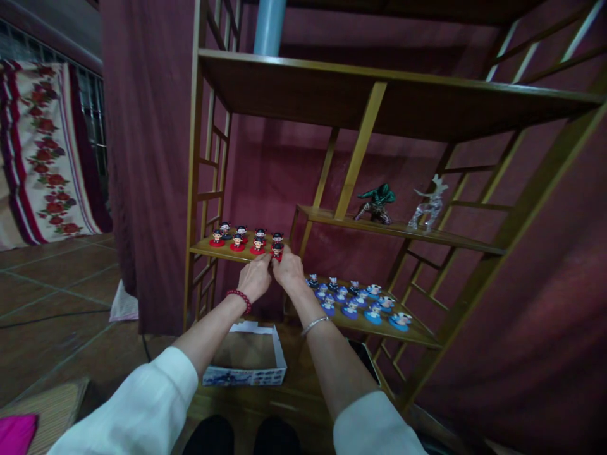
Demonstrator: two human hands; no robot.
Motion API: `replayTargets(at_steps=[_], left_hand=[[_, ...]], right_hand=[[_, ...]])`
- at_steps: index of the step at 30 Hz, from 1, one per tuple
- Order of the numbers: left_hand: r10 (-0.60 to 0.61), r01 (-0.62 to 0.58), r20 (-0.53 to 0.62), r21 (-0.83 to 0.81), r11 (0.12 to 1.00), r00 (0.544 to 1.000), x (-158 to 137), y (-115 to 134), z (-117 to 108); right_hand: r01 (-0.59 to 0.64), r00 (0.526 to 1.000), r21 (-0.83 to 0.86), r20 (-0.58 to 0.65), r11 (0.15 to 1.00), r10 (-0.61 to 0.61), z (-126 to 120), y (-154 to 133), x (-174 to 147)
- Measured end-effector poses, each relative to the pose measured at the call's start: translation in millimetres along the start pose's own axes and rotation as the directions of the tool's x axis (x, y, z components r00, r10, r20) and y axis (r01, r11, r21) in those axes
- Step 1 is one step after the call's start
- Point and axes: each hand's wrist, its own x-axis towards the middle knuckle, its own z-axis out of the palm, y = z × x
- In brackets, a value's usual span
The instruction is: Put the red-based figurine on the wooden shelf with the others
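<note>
At the right front of the small left shelf (222,252), both of my hands meet around a red-based figurine (277,252) with black hair. My right hand (290,270) grips it from the right, with the fingers curled in. From the left, my left hand (256,278) closes on its lower part; the fingertips are partly hidden. Beside it, several matching figurines stand upright in two rows, among them one front figurine (258,245) just left of my hands and a rear figurine (277,238) behind the held one.
Several blue and purple figurines (351,308) stand on the lower right shelf (417,335). Above them, a dark green statuette (378,203) and a clear statuette (429,203) share a middle shelf (455,239). An open cardboard box (246,374) sits below my arms. A blue cylinder (269,28) stands on top.
</note>
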Motion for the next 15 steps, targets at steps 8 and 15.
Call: replayTargets(at_steps=[8, 15], left_hand=[[0.001, -0.004, 0.034, 0.073, 0.997, 0.999, -2.4, 0.4, 1.2], [-0.007, 0.001, 0.042, 0.137, 0.991, 0.999, -7.1, 1.8, 0.7]], right_hand=[[0.07, 0.996, -0.004, -0.056, 0.998, -0.071, 0.0, 1.8, -9.5], [0.188, 0.979, -0.021, -0.074, 0.982, -0.189, -3.2, 10.6, -21.5]])
